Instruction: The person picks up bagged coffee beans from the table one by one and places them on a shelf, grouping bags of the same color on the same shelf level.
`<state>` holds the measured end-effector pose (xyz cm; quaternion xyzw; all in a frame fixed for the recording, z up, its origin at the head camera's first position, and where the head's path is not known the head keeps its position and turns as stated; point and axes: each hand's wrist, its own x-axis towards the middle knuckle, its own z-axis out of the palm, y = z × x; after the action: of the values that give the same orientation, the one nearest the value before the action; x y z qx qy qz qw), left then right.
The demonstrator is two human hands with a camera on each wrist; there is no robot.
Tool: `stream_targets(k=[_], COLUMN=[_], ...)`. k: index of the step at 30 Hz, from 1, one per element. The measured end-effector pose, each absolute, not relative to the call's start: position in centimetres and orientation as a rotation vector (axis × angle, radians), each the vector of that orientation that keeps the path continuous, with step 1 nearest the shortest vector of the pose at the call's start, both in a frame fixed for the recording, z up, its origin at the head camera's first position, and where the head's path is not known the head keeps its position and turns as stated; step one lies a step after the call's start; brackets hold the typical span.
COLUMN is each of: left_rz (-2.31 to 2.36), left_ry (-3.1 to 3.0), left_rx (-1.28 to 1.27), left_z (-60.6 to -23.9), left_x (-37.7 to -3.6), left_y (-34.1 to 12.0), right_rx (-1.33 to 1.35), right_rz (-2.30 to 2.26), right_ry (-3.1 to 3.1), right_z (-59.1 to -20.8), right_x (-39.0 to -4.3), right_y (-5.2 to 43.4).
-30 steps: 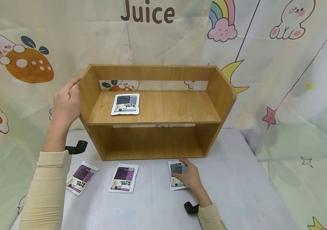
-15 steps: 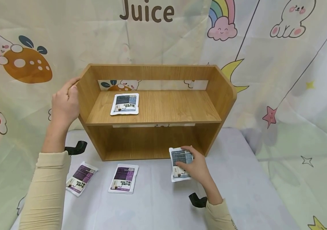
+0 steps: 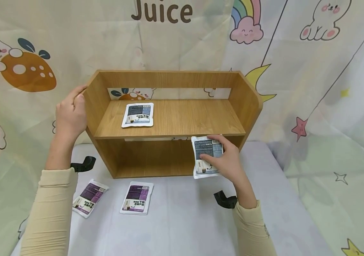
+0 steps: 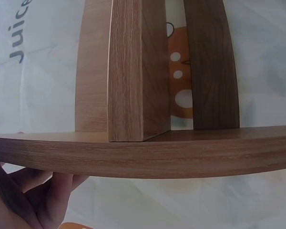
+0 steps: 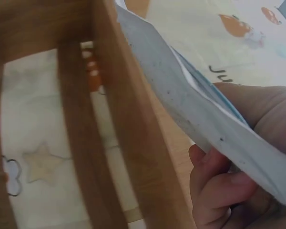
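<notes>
Overhead, the head view shows the right hand [image 3: 228, 161] pinching a blue-grey packet [image 3: 205, 156] — thumb across its printed face, fingers behind — and holding it in the air in front of the right end of the wooden shelf [image 3: 172, 121], level with the front edge of the upper board. The left hand [image 3: 71, 115] wraps around the front edge of the shelf's left side panel, fingers curled over the wood. A second blue-grey packet [image 3: 138, 115] lies flat on the upper board, toward its left. On the pale surface [image 3: 182, 220] in front of the shelf lie two purple packets [image 3: 137, 198], one near the middle and one [image 3: 90, 198] further left, beside the left sleeve.

From the left wrist view, the shelf's side panel [image 4: 143, 155] fills the frame edge-on, and fingers [image 4: 47, 191] show curled beneath it, touching the wood.

From the right wrist view, the held packet [image 5: 200, 119] runs slantwise across the frame — its white edge close to the shelf's boards [image 5: 128, 133] — with fingertips [image 5: 219, 183] curled under it.
</notes>
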<state>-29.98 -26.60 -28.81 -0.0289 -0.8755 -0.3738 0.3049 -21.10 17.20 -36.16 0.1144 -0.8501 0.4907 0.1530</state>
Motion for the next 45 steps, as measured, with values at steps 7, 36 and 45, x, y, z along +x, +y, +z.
stream_targets(k=[7, 36, 45], left_rz=[-0.949, -0.943, -0.970], left_ry=[-2.317, -2.325, -2.310], left_rx=[-0.078, -0.096, -0.103], left_z=[-28.7, -28.8, -28.8], left_x=[-30.0, -29.7, -29.8], left_y=[-26.7, -26.8, -26.6], right_rx=[0.348, 0.217, 0.174], right_rz=[1.365, 1.513, 1.504], right_ry=[-2.444, -2.589, -2.623], right_z=[-32.7, -29.3, -29.6], right_x=[-23.4, -33.7, -35.1], right_y=[17.2, 15.6, 16.0])
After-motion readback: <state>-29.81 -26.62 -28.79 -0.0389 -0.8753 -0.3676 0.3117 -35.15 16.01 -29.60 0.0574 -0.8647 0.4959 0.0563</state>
